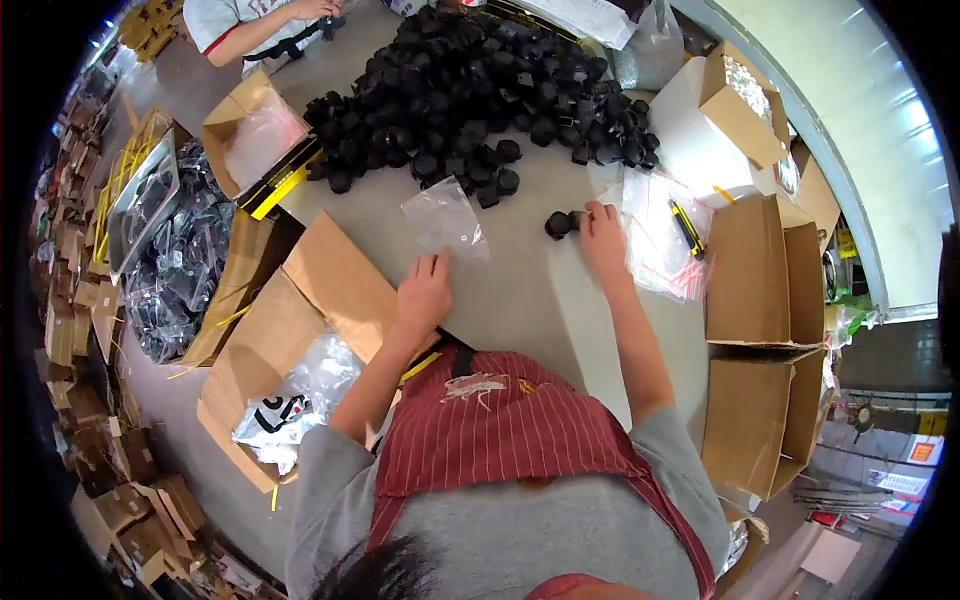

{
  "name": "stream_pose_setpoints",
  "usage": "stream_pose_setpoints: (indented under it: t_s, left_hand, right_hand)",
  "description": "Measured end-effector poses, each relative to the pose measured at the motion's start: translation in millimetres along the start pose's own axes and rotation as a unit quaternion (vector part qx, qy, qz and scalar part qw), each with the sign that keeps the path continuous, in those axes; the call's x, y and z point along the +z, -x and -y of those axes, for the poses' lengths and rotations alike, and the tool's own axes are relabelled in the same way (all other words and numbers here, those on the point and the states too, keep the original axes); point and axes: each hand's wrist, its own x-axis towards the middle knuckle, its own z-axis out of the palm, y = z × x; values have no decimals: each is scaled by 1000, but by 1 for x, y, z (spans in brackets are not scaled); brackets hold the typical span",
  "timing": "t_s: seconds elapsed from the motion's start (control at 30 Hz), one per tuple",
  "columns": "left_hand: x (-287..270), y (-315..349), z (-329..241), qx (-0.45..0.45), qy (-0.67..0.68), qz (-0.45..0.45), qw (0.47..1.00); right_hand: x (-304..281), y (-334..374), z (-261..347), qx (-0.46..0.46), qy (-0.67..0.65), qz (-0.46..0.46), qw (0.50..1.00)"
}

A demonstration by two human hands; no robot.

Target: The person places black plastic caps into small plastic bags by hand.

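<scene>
A small clear plastic bag lies on the table in front of me. My left hand has its fingers closed at the bag's near edge. To the right, my right hand grips one end of a small black plastic part just at the tabletop. The part looks rounded at its far left end; its exact kind cannot be made out. Beyond both hands rises a large heap of similar black parts.
A stack of clear bags with a yellow-black cutter knife lies at right, beside open cartons. At left stand a carton of plastic bags and a box of wrapped dark parts. Across the table is another person.
</scene>
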Motion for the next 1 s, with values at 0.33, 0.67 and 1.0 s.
stream_pose_setpoints:
  t_s: [0.33,0.67,1.0]
  left_hand:
    - [16,-1,-4,41,31,20,998]
    - [10,7,-6,43,92,28,994]
    - [6,7,-16,119,83,36,989]
  right_hand:
    - [24,57,71,-151,20,72,986]
    - [2,115,110,-310,-59,121,941]
    - [9,109,105,-156,-187,142,960]
